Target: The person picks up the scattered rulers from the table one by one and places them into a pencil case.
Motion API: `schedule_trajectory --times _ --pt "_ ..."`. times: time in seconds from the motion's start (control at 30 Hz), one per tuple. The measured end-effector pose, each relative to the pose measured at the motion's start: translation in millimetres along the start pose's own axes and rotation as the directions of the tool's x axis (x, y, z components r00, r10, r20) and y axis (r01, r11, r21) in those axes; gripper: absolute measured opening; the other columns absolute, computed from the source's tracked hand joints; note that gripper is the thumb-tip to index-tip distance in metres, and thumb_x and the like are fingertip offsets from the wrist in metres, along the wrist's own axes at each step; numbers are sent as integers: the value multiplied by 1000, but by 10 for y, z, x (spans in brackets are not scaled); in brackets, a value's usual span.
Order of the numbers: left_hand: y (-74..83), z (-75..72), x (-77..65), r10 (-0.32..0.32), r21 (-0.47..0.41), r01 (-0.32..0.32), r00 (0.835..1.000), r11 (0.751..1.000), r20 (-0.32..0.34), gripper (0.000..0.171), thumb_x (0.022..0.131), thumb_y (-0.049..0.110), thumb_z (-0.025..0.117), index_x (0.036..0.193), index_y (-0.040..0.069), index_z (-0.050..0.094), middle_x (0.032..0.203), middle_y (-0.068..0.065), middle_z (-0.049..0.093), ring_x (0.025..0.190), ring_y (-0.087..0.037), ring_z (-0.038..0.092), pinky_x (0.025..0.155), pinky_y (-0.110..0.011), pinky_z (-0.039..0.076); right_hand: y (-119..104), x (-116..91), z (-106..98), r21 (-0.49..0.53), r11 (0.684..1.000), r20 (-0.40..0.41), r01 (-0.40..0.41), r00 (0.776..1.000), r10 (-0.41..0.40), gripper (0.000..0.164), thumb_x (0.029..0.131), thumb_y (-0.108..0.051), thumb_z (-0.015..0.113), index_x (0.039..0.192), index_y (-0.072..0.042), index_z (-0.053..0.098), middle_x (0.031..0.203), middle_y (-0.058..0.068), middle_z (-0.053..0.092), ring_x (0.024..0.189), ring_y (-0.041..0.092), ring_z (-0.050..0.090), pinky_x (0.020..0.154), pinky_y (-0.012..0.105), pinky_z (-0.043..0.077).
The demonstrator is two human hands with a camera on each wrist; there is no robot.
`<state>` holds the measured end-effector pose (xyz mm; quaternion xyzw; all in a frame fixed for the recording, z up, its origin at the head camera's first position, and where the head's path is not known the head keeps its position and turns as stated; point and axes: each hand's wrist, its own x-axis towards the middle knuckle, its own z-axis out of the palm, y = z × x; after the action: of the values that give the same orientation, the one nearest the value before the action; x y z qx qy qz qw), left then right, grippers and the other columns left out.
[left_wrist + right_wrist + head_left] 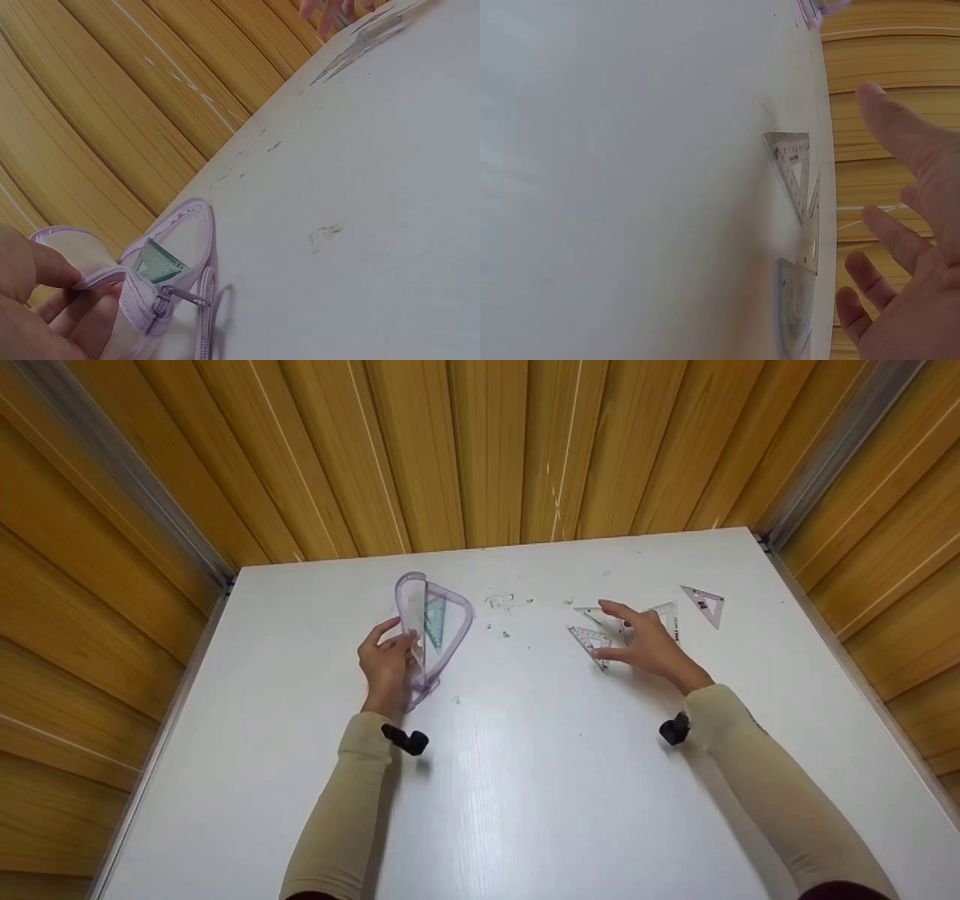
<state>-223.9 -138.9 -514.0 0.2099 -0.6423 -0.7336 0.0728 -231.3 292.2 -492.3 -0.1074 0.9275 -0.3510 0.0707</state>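
lilac-trimmed translucent zip pouch [415,611], teal plastic triangle [434,619] inside, is pinched by the left hand [386,660], left of clear plastic set squares [579,634] where the right hand [649,645] hovers, fingers spread; step judged as packing, next likely calling for a fingertip pinch.

A broad white tabletop [525,795] with a faint grain is bounded at its far edge by a ribbed yellow-brown wood-patterned wall [487,450], by which thin white streaks [557,499] are borne. Similar panelling is seen on the left [75,622] and right [885,585]. The corners are lined with a left grey metal post [136,469] and a right grey metal post [838,451]. Small dark smudges [497,601] are scattered across the tabletop's far middle.
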Motion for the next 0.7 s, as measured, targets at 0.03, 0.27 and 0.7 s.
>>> schedule_trajectory --times 0.03,0.27,0.7 --pt "-1 1 0 -1 5 1 1000 1000 -1 41 94 8 74 134 9 66 104 -14 76 87 -24 72 65 -26 55 10 -2 5 -3 1000 1 -4 1000 4 96 81 -44 87 160 -27 36 158 11 44 131 38 37 106 62 36" --pt "-5 11 10 0 14 1 1000 1000 -13 40 94 10 76 133 11 67 104 -13 76 88 -24 71 67 -27 55 42 -4 42 -39 998 -8 -45 999 44 93 81 -43 87 159 -28 39 159 14 43 127 40 36 102 63 37" --pt "-13 8 13 11 12 -11 1000 1000 -7 41 93 9 77 133 9 67 102 -14 77 85 -24 72 63 -26 54 86 -18 96 -103 987 4 -124 992 125 89 81 -44 87 157 -30 44 159 15 42 122 39 35 100 59 30"
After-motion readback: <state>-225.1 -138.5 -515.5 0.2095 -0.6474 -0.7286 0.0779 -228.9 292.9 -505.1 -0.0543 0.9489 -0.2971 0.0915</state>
